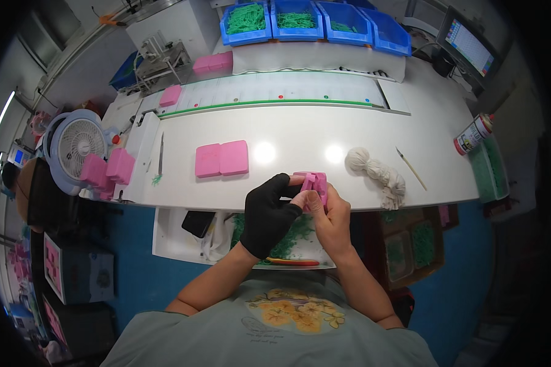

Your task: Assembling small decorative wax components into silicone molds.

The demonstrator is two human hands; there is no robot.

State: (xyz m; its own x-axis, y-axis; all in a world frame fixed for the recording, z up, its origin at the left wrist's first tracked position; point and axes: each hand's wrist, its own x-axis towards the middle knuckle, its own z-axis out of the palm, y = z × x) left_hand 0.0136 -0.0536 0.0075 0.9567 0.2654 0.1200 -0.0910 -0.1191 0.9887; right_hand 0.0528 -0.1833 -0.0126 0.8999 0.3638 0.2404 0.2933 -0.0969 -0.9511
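Observation:
Near the front edge of the white table, both my hands hold a small pink molded piece (321, 181) with recesses in its face. My left hand (268, 214), in a black glove with bare thumb and fingertip, pinches it from the left. My bare right hand (332, 221) grips it from the right, thumb on its near side. Fingers cover part of the piece. To the left lie two flat pink blocks (234, 157) side by side. A bundled off-white cloth (373, 174) lies to the right, with a thin pointed tool (412, 168) beyond it.
Under the table edge, an open drawer (171, 241) holds green scraps, a black phone (198, 224) and a red-handled tool (291, 262). A fan (82, 142) stands at left beside stacked pink blocks (120, 166). Blue bins (246, 38) of green pieces line the back. A spray can (473, 133) stands right.

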